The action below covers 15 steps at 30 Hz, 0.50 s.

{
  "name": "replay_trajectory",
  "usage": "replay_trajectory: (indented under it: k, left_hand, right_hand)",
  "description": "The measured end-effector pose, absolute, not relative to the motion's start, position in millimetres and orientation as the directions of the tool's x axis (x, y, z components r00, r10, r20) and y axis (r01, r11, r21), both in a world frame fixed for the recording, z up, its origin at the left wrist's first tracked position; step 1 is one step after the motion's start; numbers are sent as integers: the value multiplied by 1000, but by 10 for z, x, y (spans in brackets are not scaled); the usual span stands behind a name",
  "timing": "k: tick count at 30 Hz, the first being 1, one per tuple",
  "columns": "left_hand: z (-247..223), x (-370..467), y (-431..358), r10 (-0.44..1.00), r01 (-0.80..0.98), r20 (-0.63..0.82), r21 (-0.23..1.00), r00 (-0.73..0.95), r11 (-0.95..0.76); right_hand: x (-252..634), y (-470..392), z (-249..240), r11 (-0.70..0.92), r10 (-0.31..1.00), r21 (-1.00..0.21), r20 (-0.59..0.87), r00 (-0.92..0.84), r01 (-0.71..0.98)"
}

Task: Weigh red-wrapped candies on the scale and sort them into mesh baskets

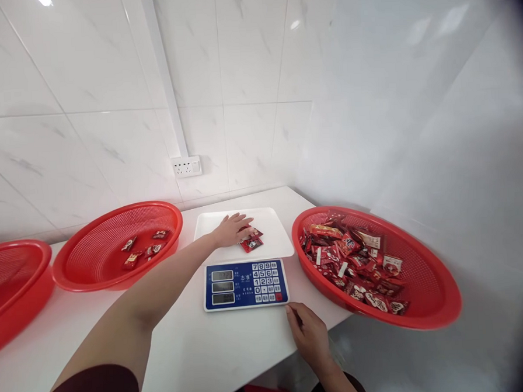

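Note:
My left hand point(232, 230) reaches over the white weighing tray point(211, 245) of a digital scale. Its fingers are stretched out and spread, partly covering a few small red snack packets point(250, 242); whether it touches them I cannot tell. In front of the tray, the scale's blue panel point(247, 296) carries a keypad and three displays. My right hand point(310, 334) rests by the panel's near right corner, at the table's edge. Its fingers are curled in, with nothing visible in them.
On the right, a red perforated basket point(429, 304) holds many red snack packets point(356, 255). Another red basket point(92, 231) at the left has several packets point(132, 260) in it. A third red basket point(18, 247) is cut off at the far left. A power socket point(187, 166) sits on the tiled wall.

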<state>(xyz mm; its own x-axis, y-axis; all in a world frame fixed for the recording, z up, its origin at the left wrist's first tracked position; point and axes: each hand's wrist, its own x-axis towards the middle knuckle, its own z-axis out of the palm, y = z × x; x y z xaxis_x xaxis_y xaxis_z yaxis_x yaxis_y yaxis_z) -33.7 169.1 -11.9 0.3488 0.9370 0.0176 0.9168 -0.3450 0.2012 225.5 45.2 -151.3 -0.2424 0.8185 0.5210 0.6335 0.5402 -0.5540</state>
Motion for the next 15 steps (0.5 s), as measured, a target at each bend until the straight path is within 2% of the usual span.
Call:
replay_trajectory:
  k: [11, 15]
  left_hand:
    - [-213, -337, 1685, 916, 907, -62, 182, 397, -380]
    - [-110, -331, 1646, 919, 908, -22, 164, 395, -386]
  right_hand:
    - [2269, 454, -1563, 525, 832, -559, 497, -248, 642]
    - [2264, 443, -1553, 513, 841, -564, 482, -246, 647]
